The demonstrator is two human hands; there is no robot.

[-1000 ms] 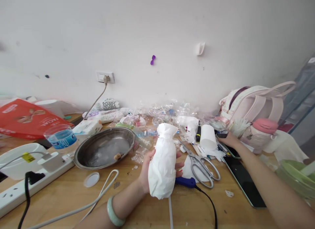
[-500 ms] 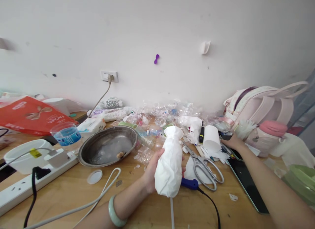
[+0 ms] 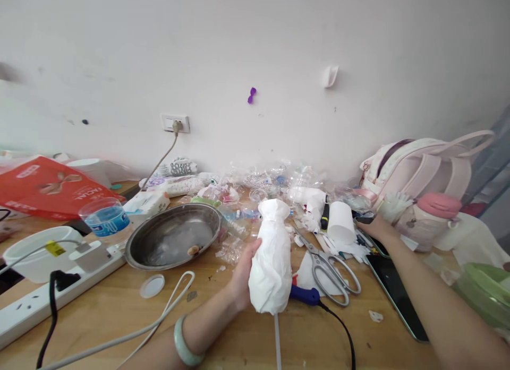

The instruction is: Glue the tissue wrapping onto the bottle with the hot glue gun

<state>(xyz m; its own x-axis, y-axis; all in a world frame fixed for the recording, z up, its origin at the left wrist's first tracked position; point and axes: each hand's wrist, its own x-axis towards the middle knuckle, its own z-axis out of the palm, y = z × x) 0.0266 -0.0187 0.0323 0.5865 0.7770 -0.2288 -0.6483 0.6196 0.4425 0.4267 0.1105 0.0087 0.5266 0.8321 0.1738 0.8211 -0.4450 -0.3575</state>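
Note:
My left hand (image 3: pixel 241 278) is wrapped round a white paper-covered, bottle-shaped object (image 3: pixel 271 269) with a pinched neck and flared top. It is held upright above the table, hiding some of my fingers. A thin white strip (image 3: pixel 278 341) shows below its base. Behind it lies a blue-handled corded tool (image 3: pixel 306 294), partly covered. My right hand (image 3: pixel 376 229) reaches far right among small items, at a dark flat object (image 3: pixel 364 220); its fingertips are too hidden to read. Grey scissors (image 3: pixel 332 269) and a dark-screened phone or tablet (image 3: pixel 398 295) lie nearer.
A metal basin (image 3: pixel 133 253) with cloudy contents stands left of my left hand, near a white power strip (image 3: pixel 24 311) and cables. Clear plastic scraps (image 3: pixel 274 173) crowd the back. A white roll (image 3: pixel 341 221), pink-lidded jar (image 3: pixel 436 208) and pink backpack (image 3: pixel 426 163) stand right.
The whole view has shifted slightly. The white wrapped object has tipped a little more upright in my left hand, and a red bit beside the blue tool now shows. My right hand stays at the same spot.

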